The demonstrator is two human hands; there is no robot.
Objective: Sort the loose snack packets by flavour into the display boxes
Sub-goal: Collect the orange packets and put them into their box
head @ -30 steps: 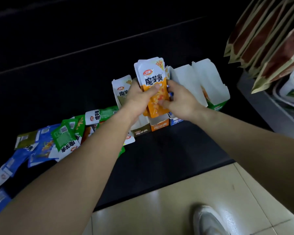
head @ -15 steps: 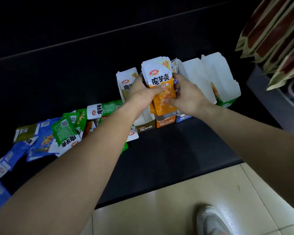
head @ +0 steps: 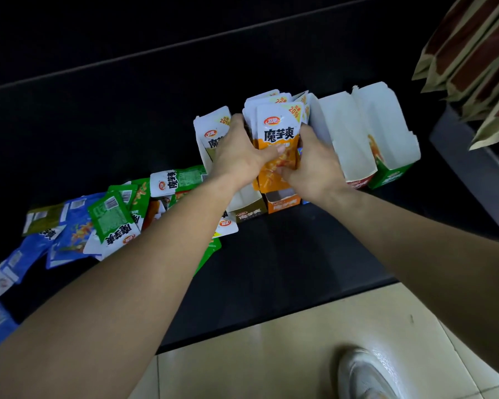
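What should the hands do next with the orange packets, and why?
Probably ease the orange packets down into the orange box. The left hand and right hand hold the stack upright over its open front.

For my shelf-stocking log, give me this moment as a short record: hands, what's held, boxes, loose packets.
left hand: grips orange packets on their left side, thumb across the front
right hand: grips the same stack's right side
stack: upright, lower ends at the orange box
other boxes: olive box holds upright packets; red box and green box show bare white insides
loose pile: blue, green, olive packets left of the boxes on black counter
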